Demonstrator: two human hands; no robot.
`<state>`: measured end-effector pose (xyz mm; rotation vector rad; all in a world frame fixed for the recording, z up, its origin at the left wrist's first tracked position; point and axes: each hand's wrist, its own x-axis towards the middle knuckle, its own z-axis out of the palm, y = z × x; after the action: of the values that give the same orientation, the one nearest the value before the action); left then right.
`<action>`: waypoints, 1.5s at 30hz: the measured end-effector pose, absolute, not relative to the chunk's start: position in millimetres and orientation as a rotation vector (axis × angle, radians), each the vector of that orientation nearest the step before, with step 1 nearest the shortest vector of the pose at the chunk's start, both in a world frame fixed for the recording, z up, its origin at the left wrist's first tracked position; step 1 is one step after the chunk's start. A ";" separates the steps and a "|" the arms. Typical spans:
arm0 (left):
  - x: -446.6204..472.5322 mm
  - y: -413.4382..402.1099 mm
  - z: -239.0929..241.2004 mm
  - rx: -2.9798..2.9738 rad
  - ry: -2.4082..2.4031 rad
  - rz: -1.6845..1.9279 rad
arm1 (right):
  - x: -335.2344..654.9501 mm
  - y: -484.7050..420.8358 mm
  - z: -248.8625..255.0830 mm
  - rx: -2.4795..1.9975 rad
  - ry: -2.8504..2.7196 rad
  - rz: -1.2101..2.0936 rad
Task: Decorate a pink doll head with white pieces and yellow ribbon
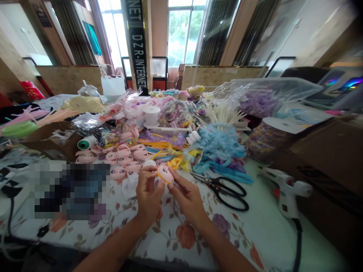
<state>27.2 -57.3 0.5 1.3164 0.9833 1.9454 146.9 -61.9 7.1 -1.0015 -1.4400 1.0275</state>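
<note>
Plainly, both hands met over the near middle of the floral tablecloth (170, 241). The left hand (149, 196) was curled, its thumb and fingertips pinched on the left edge of a small pink doll-face piece (165, 174). The right hand (187, 198) was half closed too, with thumb and forefinger nipped on the right side of the same piece. The piece was held just above the cloth, between the two sets of fingertips, and a yellow-orange rim showed along it (what that rim was made of could not be told). A small white round thing (149, 163) sat at eleven o'clock from the piece, close by the left fingertips; whether it was held or merely lay behind them could not be told.

At ten o'clock from the hands lay a cluster of loose pink doll faces (124, 156), and farther out in the same direction a green thread spool (86, 142) lay on its side. At three o'clock, near the right hand, black-handled scissors (227, 190) lay flat on the cloth, and well beyond them, still at three o'clock, was a white glue gun (286, 190). At one o'clock a heap of blue lace trim (219, 143) was piled, with a roll of multicoloured trim (262, 141) just to its right. At twelve o'clock, deeper in the clutter, stood a white ribbon spool (151, 113).
</note>
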 end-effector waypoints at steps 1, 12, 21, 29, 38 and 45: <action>27.2 -57.0 0.2 1.305 0.965 1.937 | 147.3 -61.6 7.8 -0.994 -1.419 1.053; 28.3 -56.6 6.0 1.211 0.988 1.891 | 145.4 -59.1 8.6 -0.982 -1.289 1.176; 25.7 -53.5 1.0 1.175 0.971 1.918 | 143.8 -61.9 2.9 -1.010 -1.350 1.130; 23.4 -51.7 -0.8 1.134 0.916 1.866 | 144.8 -59.0 5.5 -1.000 -1.342 1.120; 18.2 -47.3 -6.5 1.130 0.949 1.842 | 147.5 -58.3 1.6 -1.018 -1.325 1.143; 17.4 -46.8 -7.6 1.128 0.912 1.843 | 147.8 -58.4 2.4 -1.013 -1.309 1.164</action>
<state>17.4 -46.8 -7.6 1.1279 0.9123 1.8426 147.8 -58.4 2.4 -1.0130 -1.3094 1.1638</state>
